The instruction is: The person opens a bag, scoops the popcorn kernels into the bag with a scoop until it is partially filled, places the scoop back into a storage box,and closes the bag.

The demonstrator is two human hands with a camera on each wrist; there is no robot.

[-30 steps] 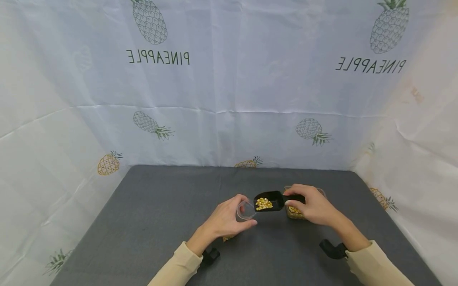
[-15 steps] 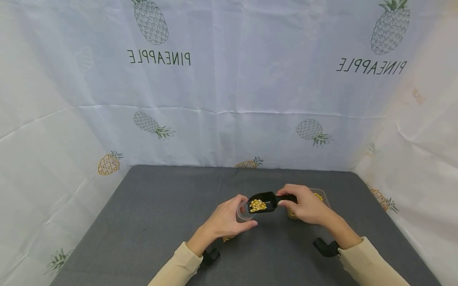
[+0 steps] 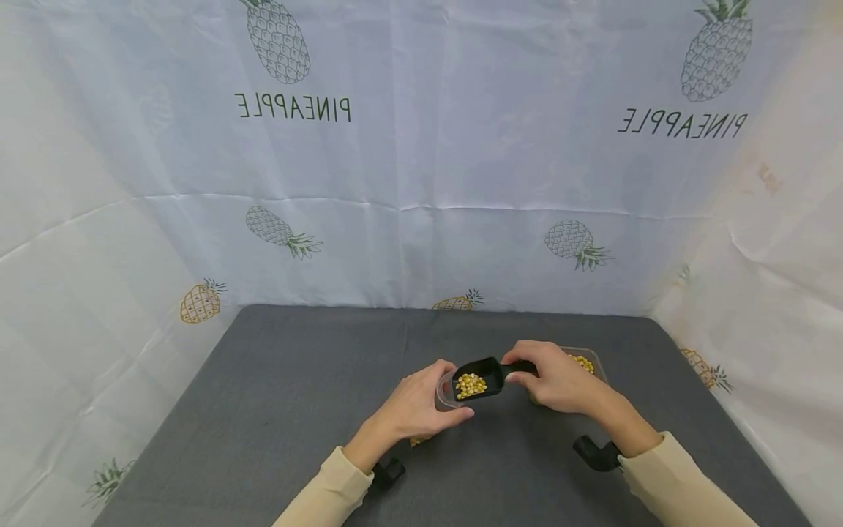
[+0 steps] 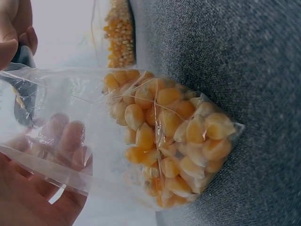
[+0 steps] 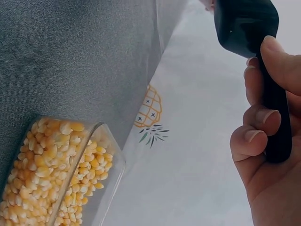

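Note:
My left hand [image 3: 413, 401] holds a clear plastic bag [image 4: 169, 141] by its spread mouth, thumb on one side and fingers on the other. Corn kernels fill the bag's lower part, which stands at the grey cloth in the left wrist view. My right hand [image 3: 558, 377] grips a black scoop [image 3: 494, 375] by its handle. Corn kernels [image 3: 470, 386] lie at the front of the scoop, whose tip is over the bag's mouth. From the right wrist only the scoop's underside shows.
A clear container [image 5: 115, 157] of corn kernels stands on the grey-covered table [image 3: 316, 380], partly behind my right hand. White curtains [image 3: 421, 146] printed with pineapples enclose the back and sides. A black wrist mount [image 3: 596, 454] sticks out by the right sleeve.
My right hand has moved left, bringing the scoop from beside the bag's mouth to over it. The scoop's tip has dipped a little. My left hand stays in place.

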